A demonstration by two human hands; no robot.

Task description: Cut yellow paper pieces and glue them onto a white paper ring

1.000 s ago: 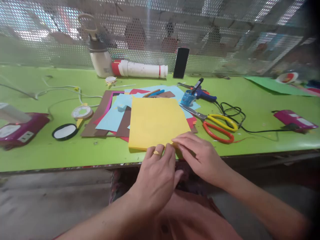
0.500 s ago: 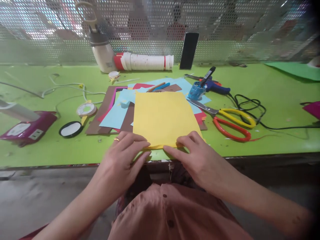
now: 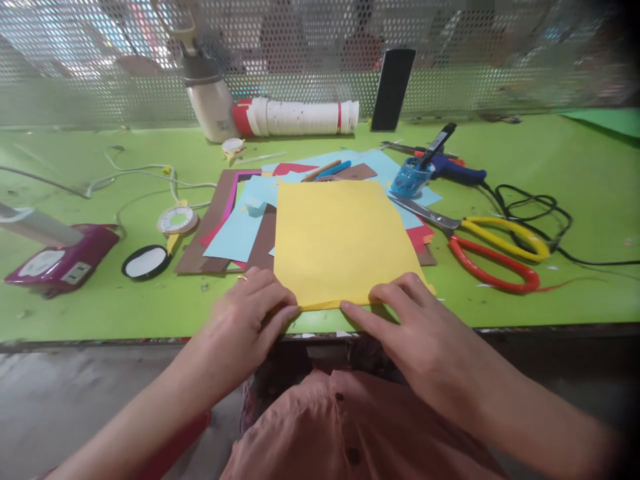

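A sheet of yellow paper (image 3: 345, 240) lies in front of me, its near edge turned up in a narrow fold. My left hand (image 3: 257, 310) pinches the left part of that edge between thumb and fingers. At the right part, my right hand (image 3: 410, 313) has its curled fingers on the paper and its thumb pressed along the fold. Under the yellow sheet is a pile of light blue paper (image 3: 233, 233), brown sheets (image 3: 200, 233) and red pieces. Big scissors (image 3: 495, 250) with one yellow and one red handle lie to the right of it.
Behind the pile stand a blue pen cup (image 3: 411, 180), a glue gun (image 3: 457, 170) and a leaning phone (image 3: 394, 90). Stacked white cups (image 3: 305, 118) lie beside a flask (image 3: 210, 100). Left are a tape roll (image 3: 177, 219), a black-rimmed lid (image 3: 146, 263) and a purple power socket (image 3: 65, 260).
My left thumb has closed against the fingers at the paper's edge. My right hand still presses the fold. The whole view has shifted slightly.
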